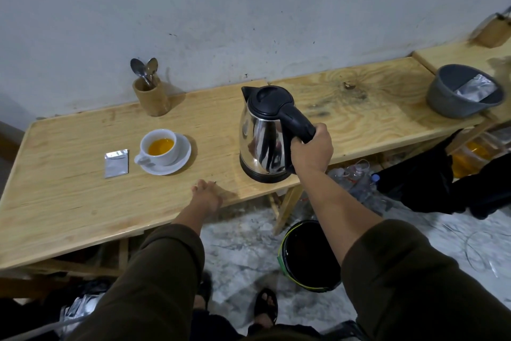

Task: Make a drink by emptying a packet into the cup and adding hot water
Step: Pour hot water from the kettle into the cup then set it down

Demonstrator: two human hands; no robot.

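Left hand [208, 194] rests on the near edge of the wooden table [69, 202], fingers loosely spread and flat, holding nothing. Right hand [312, 151] is wrapped tight round the black handle of the electric kettle [265, 133], fingers fully curled. Kettle base looks to be on or just above the tabletop, can't tell which. Steel body probably hot & slippery, likely heavy if there's water in it, so the handle is the only sane place to hold; lid is down, spout points away from the fingers, toward the wall.

Beyond the left fingertips & to their left: white cup [158, 147] on its saucer [179, 163], part-filled w/ orange-yellow liquid. Ceramic, so fragile, and its handle faces left-front. Just left of the saucer lies the foil packet [116, 163], flat, light, crinkly, prob. already emptied.

Farther back, a wooden holder [151, 97] w/ two spoons [144, 69]. Far right of the right hand, a grey bowl [448, 102] w/ a foil pouch [474, 89] inside.
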